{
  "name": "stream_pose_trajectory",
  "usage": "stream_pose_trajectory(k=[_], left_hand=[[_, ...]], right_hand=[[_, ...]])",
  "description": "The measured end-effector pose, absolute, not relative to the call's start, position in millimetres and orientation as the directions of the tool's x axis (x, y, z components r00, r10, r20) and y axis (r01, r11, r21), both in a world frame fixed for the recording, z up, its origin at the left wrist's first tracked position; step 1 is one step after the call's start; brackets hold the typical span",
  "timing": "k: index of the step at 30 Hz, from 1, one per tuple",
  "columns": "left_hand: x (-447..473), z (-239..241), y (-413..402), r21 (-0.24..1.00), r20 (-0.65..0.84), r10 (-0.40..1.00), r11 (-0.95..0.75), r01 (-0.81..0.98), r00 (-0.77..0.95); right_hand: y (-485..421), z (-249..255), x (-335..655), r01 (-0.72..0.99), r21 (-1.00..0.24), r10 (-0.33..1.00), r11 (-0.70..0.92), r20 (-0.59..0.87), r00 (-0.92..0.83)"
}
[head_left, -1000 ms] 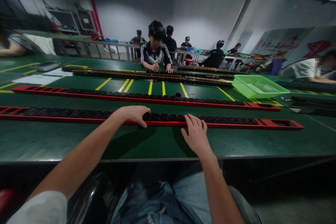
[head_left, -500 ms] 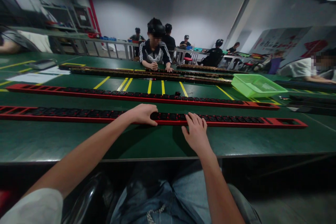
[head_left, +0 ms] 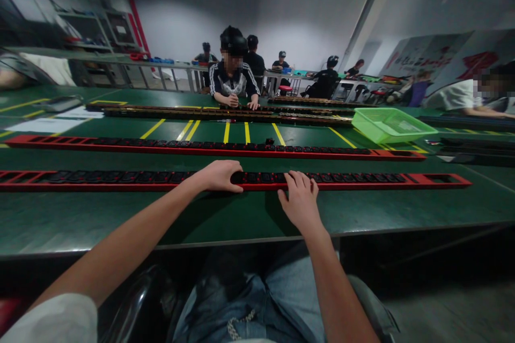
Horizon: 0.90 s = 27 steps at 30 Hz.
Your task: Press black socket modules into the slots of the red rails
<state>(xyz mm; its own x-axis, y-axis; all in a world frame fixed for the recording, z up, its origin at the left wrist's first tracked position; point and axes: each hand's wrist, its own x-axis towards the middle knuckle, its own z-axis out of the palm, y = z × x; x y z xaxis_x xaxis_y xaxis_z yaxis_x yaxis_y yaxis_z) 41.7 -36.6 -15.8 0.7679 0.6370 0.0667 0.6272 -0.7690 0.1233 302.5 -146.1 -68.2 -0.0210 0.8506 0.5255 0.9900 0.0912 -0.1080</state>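
A long red frame (head_left: 261, 187) lies across the table in front of me, with a row of black square pieces (head_left: 266, 177) set along it. My left hand (head_left: 221, 175) straddles the frame left of centre, its thumb at the near edge and its fingers reaching over the top. Just right of centre, my right hand (head_left: 300, 193) rests its spread, bent fingertips on the black pieces; its thumb hangs apart at the near side. What lies beneath the left palm is hidden.
Behind it lies a second red frame (head_left: 197, 151) with black pieces, and a small black part (head_left: 269, 141) beside its far edge. A green basket (head_left: 376, 131) stands at the right. Across the table, a co-worker (head_left: 235, 77) handles long dark strips (head_left: 169, 111).
The view has shifted slightly. Both hands keep practically the same places on the near red frame.
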Motion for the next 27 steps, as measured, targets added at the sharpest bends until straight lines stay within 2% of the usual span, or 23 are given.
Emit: stream_pose_trajectory(k=[18,27], left_hand=[[41.1,-14.2,-38.8,0.142,0.064,0.646,-0.761,0.633,0.761],[41.0,-14.2,-38.5,0.144,0.061,0.645,-0.761,0.633,0.761]], right_hand=[[-147.5,-68.2,300.5,0.989,-0.124,0.85,0.076,0.527,0.001],[-147.0,-69.4,300.3,0.991,-0.114,0.879,0.074,0.477,-0.011]])
